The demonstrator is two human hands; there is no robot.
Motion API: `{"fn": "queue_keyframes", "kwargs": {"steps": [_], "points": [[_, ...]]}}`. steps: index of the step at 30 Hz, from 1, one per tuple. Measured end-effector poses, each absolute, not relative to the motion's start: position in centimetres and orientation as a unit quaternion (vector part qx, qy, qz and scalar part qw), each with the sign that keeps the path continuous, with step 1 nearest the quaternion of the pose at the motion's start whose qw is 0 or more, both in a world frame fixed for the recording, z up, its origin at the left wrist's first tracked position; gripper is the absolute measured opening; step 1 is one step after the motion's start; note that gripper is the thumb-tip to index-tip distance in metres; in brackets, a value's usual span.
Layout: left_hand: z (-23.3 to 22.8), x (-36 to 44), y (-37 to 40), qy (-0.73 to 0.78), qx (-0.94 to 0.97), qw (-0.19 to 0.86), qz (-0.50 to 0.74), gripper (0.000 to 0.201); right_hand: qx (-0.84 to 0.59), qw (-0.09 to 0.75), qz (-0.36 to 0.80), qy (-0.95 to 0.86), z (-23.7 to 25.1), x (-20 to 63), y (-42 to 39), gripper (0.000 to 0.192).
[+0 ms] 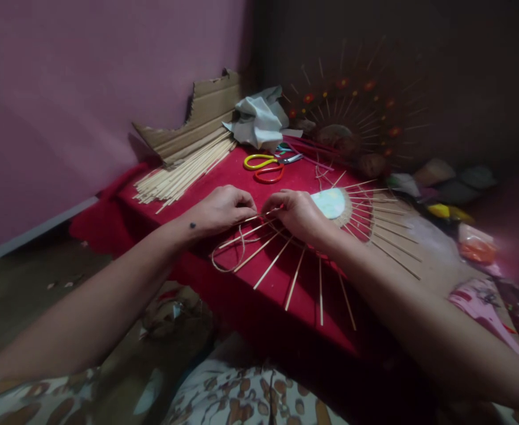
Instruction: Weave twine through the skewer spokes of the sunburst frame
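A sunburst of thin wooden sticks (271,264) spreads from a round centre with a pale patterned disc (330,203) on the red cloth. Brown twine circles the disc and crosses the sticks farther out; a loose loop of twine (214,260) hangs at the left. My left hand (227,208) is closed in a pinch at the twine beside the leftmost sticks. Close by, my right hand (298,215) bends over the sticks with fingertips pinched on the twine. The fingers partly hide the exact spot they grip.
Scissors (268,173) with yellow and red handles lie behind my hands. A bundle of loose sticks (188,171), cardboard (197,121) and a crumpled pale cloth (261,121) are at the back left. A flowered stick sunburst (343,106) stands behind. Pink scissors or tool (476,304) lies right.
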State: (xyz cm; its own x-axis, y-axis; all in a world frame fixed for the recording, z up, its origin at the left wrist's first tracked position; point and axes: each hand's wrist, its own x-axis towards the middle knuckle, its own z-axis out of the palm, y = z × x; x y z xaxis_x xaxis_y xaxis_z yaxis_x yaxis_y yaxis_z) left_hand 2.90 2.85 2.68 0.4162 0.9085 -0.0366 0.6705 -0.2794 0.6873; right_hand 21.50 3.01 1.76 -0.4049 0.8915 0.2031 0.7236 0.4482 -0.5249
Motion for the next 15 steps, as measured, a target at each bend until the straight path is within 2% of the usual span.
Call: {"fn": "queue_keyframes", "kwargs": {"steps": [15], "points": [[2.4,3.3,3.9,0.497,0.81,0.273,0.149,0.024,-0.474,0.225,0.172,-0.834,2.1,21.7,2.8,0.026]]}}
